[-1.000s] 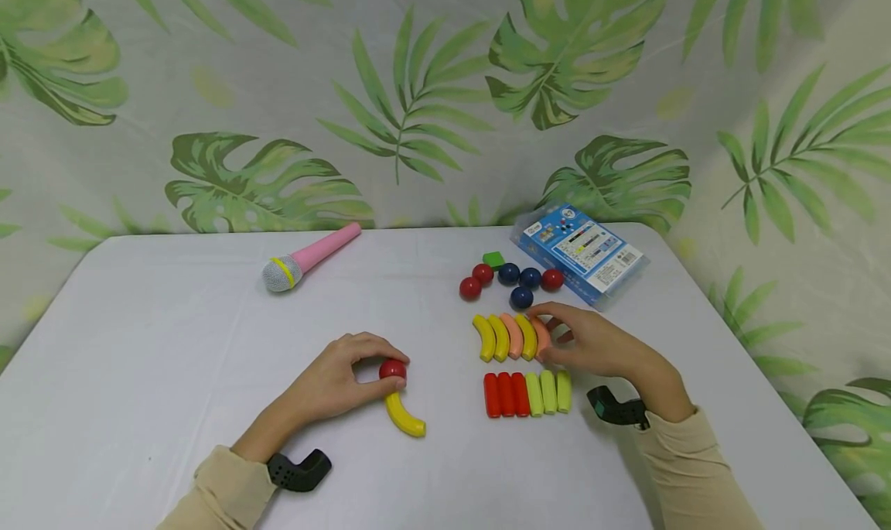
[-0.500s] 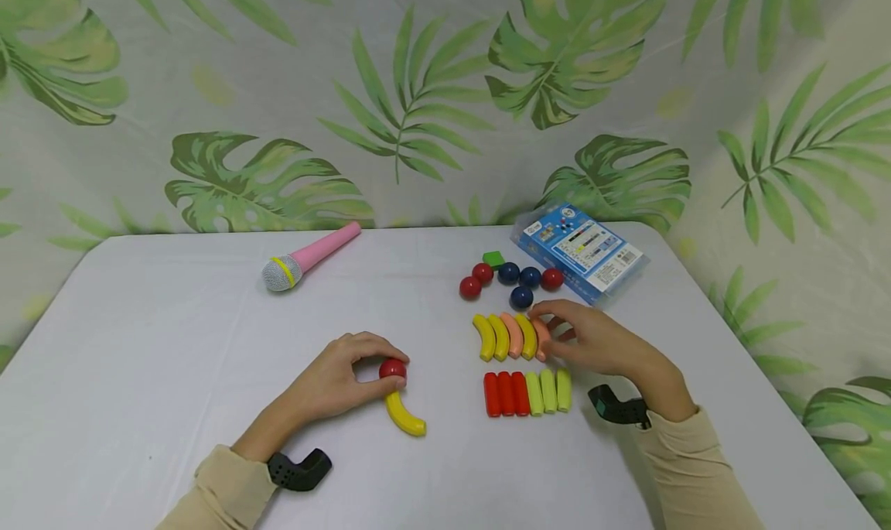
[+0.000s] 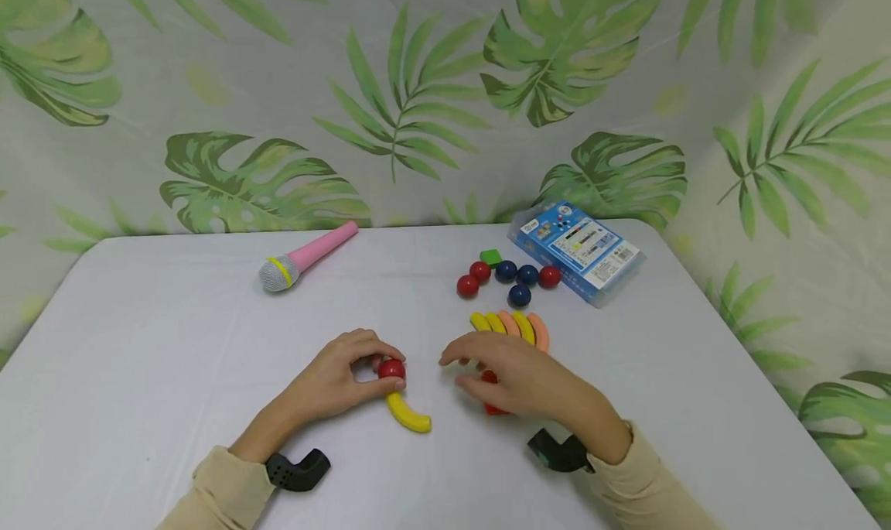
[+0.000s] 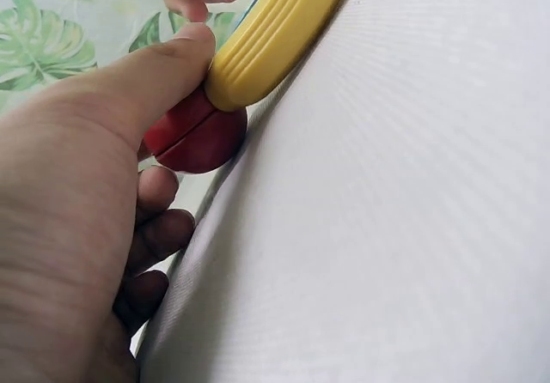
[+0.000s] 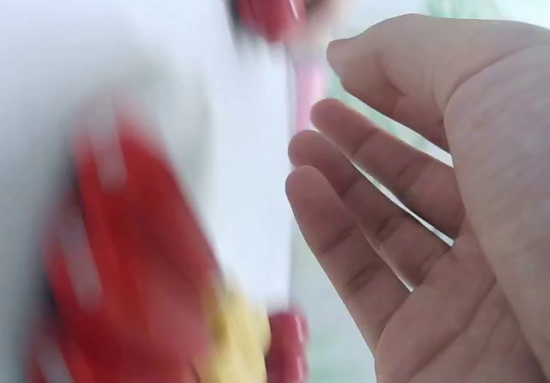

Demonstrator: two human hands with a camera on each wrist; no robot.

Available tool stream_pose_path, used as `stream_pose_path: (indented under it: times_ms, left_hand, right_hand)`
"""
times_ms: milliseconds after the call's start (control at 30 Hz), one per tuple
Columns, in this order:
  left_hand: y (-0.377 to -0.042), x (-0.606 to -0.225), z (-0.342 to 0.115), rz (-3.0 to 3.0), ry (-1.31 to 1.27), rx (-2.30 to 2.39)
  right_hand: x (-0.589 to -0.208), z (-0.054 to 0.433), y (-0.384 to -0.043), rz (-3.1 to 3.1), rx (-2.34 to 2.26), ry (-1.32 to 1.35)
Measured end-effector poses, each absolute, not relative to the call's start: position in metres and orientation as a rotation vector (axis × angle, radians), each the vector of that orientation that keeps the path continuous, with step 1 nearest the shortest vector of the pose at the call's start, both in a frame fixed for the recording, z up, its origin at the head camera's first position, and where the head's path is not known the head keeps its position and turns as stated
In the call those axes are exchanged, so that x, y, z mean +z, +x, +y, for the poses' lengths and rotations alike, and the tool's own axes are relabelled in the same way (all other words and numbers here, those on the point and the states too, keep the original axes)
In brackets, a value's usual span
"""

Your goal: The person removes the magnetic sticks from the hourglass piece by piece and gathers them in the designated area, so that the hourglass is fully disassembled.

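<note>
My left hand (image 3: 344, 371) pinches a red ball (image 3: 392, 369) between thumb and fingers, low over the white table. A yellow curved stick (image 3: 409, 414) touches the ball and points toward the front right; in the left wrist view its ribbed end (image 4: 236, 78) meets the ball. My right hand (image 3: 518, 371) hangs over the rows of sticks, its fingers loosely bent and holding nothing. It hides most of the red sticks (image 3: 494, 408) and the light green ones. Behind it, yellow curved sticks (image 3: 524, 327) and salmon curved sticks (image 3: 539, 333) lie in a row.
Red balls (image 3: 468, 285) and dark blue balls (image 3: 519, 295) lie behind the curved sticks, near a small green piece (image 3: 490, 258). A blue box (image 3: 581, 247) in clear plastic stands at the back right. A pink toy microphone (image 3: 306, 258) lies at the back left.
My right hand has left the salmon stick at the row's right end and moved left and nearer, without it. My left hand keeps its pinch; the yellow stick has swung slightly.
</note>
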State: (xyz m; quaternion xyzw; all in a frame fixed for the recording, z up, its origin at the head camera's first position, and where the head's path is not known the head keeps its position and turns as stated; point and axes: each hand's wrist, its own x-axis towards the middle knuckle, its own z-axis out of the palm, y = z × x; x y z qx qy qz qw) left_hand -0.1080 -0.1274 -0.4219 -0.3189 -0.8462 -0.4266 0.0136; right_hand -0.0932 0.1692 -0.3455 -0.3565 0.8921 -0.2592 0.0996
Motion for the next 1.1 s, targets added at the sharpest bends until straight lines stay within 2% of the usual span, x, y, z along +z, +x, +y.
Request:
stream_pose_path:
  times_ms: [133,300,667,900,1100]
  left_hand:
    - [-0.108,-0.422,-0.127,-2.634,-0.975,-1.301]
    - [-0.109,-0.420,-0.126,-2.619,-0.978,-1.311]
    - [-0.108,-0.420,-0.127,-2.632,-0.945,-1.330]
    - [-0.108,-0.422,-0.126,-2.571,-1.043,-1.319]
    - [-0.107,-0.420,-0.125,-2.633,-0.950,-1.287]
  right_hand:
    - [-0.353,0.140,-0.077,2.559,-0.642,-1.135]
    - [-0.360,0.126,-0.067,2.555,-0.602,-1.078]
    - [-0.370,0.114,-0.060,2.713,-0.584,-1.044]
    - [-0.367,0.113,-0.059,2.689,-0.550,-0.970]
    - [-0.360,0.116,-0.058,2.600,-0.592,-0.963]
